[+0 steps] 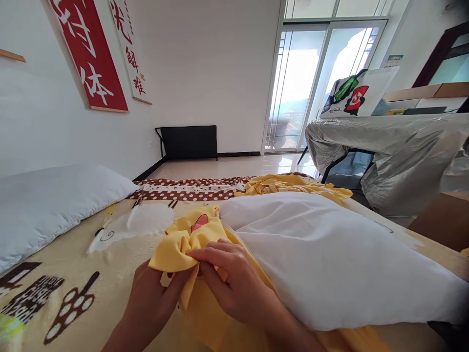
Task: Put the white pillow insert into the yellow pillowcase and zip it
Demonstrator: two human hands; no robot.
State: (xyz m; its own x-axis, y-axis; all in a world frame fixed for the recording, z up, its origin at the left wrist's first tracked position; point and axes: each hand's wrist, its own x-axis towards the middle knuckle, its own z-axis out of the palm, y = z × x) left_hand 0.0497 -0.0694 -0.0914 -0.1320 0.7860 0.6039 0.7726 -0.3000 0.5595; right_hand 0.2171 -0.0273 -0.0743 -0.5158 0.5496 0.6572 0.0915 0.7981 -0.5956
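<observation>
Cloth (172, 249) of plain yellow, printed with a red shape (200, 223), is seen in the head view, held just above the blanket (120, 303) at the near middle. One bunched edge is gripped by the left hand (157, 291), its thumb and fingers closed on the fold, while the same fold is pinched by the right hand (234, 278) between thumb and fingertips; the two hands are nearly touching. Along the cloth's right side a white pillow (322, 254) is laid, and more yellow is shown below its near edge. Beyond it, yellow fabric (293, 185) is heaped; whether it is joined to the held piece cannot be told. At the far left a second pillow (54, 208) is placed on the bed by the wall, on which scrolls (93, 54) are hung. At the right, a bag (351, 95) and boxes (432, 93) are stood on a table (370, 132) draped in silvery sheeting.
</observation>
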